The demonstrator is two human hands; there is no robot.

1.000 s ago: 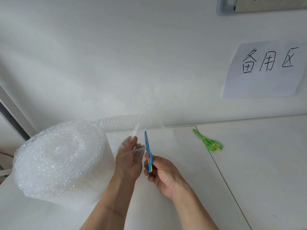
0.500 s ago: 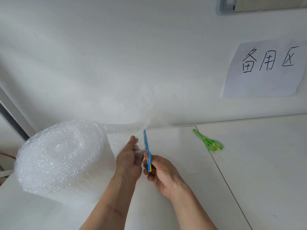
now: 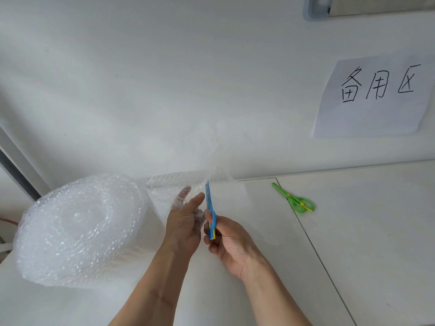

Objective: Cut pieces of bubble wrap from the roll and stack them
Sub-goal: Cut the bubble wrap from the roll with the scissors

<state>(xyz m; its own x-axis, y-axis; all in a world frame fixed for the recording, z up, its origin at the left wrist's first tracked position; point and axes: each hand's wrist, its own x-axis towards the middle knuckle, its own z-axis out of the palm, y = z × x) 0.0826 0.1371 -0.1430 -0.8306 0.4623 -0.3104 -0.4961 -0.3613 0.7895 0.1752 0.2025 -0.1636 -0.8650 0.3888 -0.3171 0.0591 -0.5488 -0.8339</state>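
Your left hand [image 3: 186, 222] pinches the loose sheet of bubble wrap [image 3: 188, 184] near its cut edge — thumb on the near face, fingers showing through the film behind it. Your right hand [image 3: 231, 243] is curled round the handles of the blue scissors [image 3: 210, 208], whose blades point up and away into the sheet just beside your left thumb; whether the blades are parted or closed cannot be told from here.

The sheet runs left from your hands to the big roll [image 3: 80, 229], which lies on the white table [image 3: 353, 243] against the wall. Expect the film to be very light, limp and a little slippery: it will likely sag and fold away from the blades unless you hold it taut. So grip close to the cut line, as you do now, and shift that pinch forward as the cut advances — a hold far from the blades probably lets the film bunch between them. The roll looks bulky but light and may roll if you tug.

A pair of green scissors [image 3: 295, 198] lies well apart to the right, and a paper sign [image 3: 376, 97] hangs on the wall.
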